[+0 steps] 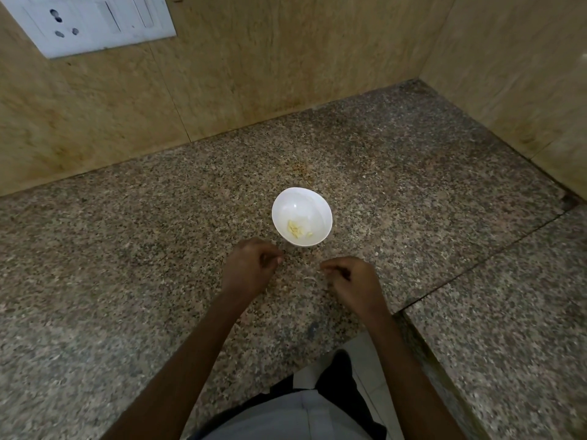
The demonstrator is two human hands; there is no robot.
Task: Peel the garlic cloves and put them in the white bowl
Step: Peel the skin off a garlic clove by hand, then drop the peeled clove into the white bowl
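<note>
Left hand [251, 265] and right hand [352, 281] are curled, on what I cannot tell; cloves [295, 230] seem light, slippery: pinch their ends.

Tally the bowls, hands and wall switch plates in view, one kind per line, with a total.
white bowl: 1
hands: 2 (left hand, right hand)
wall switch plate: 1
Total: 4
</note>
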